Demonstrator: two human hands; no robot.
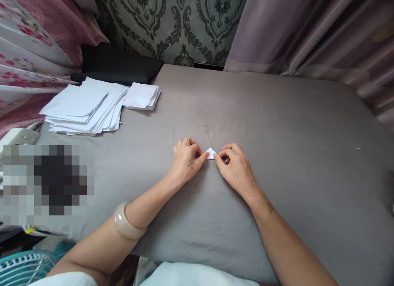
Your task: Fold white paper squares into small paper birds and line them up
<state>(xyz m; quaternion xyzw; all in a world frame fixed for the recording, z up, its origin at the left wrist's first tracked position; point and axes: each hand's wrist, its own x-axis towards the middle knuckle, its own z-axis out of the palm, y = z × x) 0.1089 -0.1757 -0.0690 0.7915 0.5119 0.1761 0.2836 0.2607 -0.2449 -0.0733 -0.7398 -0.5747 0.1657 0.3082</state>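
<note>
A small white piece of folded paper (211, 152), triangular at the top, sits between my two hands over the grey cloth surface. My left hand (187, 159) pinches its left corner between thumb and curled fingers. On the opposite corner, my right hand (236, 166) has the same kind of pinch, thumb in front. The paper's peak points away from me, and its lower corners are hidden under my thumbs. A pale bangle (127, 224) circles my left forearm.
At the far left lie a large stack of white paper sheets (83, 107) and a smaller stack of paper (141, 96), with a black cushion-like thing (123, 63) behind. A teal fan (27, 267) stands at lower left. Curtains (295, 31) hang along the back right.
</note>
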